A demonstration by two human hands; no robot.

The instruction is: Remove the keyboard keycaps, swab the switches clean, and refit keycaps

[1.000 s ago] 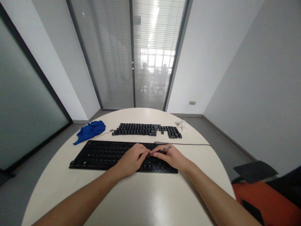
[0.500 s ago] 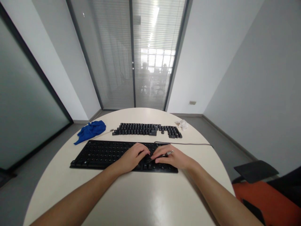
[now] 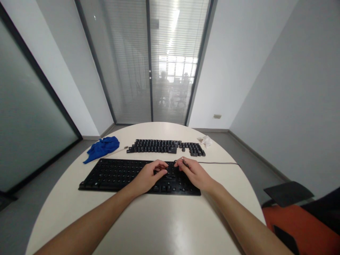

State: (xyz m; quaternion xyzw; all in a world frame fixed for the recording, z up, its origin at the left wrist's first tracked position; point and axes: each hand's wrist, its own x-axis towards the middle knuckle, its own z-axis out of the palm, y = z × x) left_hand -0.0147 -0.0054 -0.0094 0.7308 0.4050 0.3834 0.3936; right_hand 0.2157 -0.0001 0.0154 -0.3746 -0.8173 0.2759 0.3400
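Keyboard: flat on the near half of the table, beneath both hands.
Key work: in my judgement, best done one position at a time, the left hand bracing the board, force straight and even; a slanted push could strain a post.
Keyboard condition: black; left and middle mostly stripped, rows of small pale-topped posts exposed; a few keys seem seated by the near edge, right of centre; right end partly hidden.
Cloth: blue, crumpled, far left.
Stick: pale, dark-tipped, beside the cloth; possibly a brush.
Left hand: over the keyboard, fingers half curled, thumb apart; nothing seen between.
Loose keys: ordered rows beyond the keyboard, a smaller group at right.
Right hand: fingers drawn together; whether gripping anything, cannot tell.
Tissue: white, crumpled, beside the loose keys.
Cable: black, runs to the right edge.
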